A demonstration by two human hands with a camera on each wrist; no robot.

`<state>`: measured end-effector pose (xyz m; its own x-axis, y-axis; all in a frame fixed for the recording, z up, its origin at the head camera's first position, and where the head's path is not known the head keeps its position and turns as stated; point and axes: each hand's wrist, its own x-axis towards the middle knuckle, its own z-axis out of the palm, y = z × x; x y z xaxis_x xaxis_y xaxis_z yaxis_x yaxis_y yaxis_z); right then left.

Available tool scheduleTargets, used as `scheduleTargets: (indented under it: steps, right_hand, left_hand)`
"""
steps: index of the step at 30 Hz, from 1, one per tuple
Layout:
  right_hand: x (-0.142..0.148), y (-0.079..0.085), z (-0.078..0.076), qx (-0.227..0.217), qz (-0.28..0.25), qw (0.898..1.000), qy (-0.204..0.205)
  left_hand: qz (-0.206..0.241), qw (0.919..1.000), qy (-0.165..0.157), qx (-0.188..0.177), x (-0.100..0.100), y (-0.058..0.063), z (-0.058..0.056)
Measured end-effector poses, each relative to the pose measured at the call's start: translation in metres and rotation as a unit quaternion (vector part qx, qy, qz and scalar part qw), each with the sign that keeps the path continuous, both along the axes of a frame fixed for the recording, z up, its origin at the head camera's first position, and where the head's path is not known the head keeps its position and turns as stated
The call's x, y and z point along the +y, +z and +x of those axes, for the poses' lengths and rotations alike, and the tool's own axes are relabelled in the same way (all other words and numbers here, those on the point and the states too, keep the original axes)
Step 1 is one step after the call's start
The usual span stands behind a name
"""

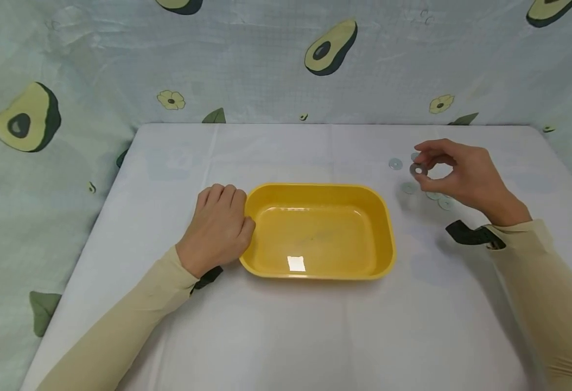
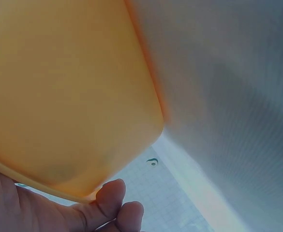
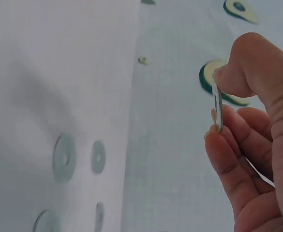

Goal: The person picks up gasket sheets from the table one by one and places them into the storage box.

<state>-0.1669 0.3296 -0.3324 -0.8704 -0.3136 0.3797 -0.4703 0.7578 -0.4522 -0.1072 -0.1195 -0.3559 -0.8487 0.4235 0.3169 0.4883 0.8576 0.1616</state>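
Observation:
A yellow tray (image 1: pixel 315 233) stands mid-table with nothing but light reflections inside. My left hand (image 1: pixel 220 225) grips its left rim; the left wrist view shows the fingers (image 2: pixel 111 195) curled at the edge of the tray's wall (image 2: pixel 73 106). To the right, my right hand (image 1: pixel 466 176) pinches a metal washer (image 1: pixel 418 169) by its edges between thumb and fingers, raised above the table. In the right wrist view that washer (image 3: pixel 218 104) appears nearly edge-on. Several more flat washers (image 1: pixel 395 163) lie on the cloth beneath and around this hand.
A white cloth (image 1: pixel 276 331) covers the table, whose far edge (image 1: pixel 335 124) meets a hanging pale curtain with avocado prints (image 1: pixel 331 48). Loose washers (image 3: pixel 65 158) lie spread out right of the tray. Dark straps (image 1: pixel 474 234) circle both wrists.

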Motion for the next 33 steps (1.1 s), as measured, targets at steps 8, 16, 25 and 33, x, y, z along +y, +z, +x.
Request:
scheduleTargets:
  steps: [8,16,25,33]
  right_hand:
    - [-0.031,0.02,0.013,0.035,-0.004,0.998,0.059]
    - [-0.051,0.028,0.02,0.036,-0.037,0.99,0.13]
    - [-0.076,0.033,0.023,0.041,-0.034,0.979,0.198]
    - [-0.099,0.04,0.024,0.018,-0.012,0.973,0.232]
  left_hand:
    - [-0.007,0.9997,0.007,-0.023,-0.001,0.001,-0.002]
    - [-0.005,0.9996,0.005,-0.028,-0.001,0.0,-0.002]
    - [0.0,0.9999,0.0,-0.014,-0.002,-0.001,-0.002]
    - [-0.002,0.9998,-0.001,-0.02,-0.001,0.0,-0.003]
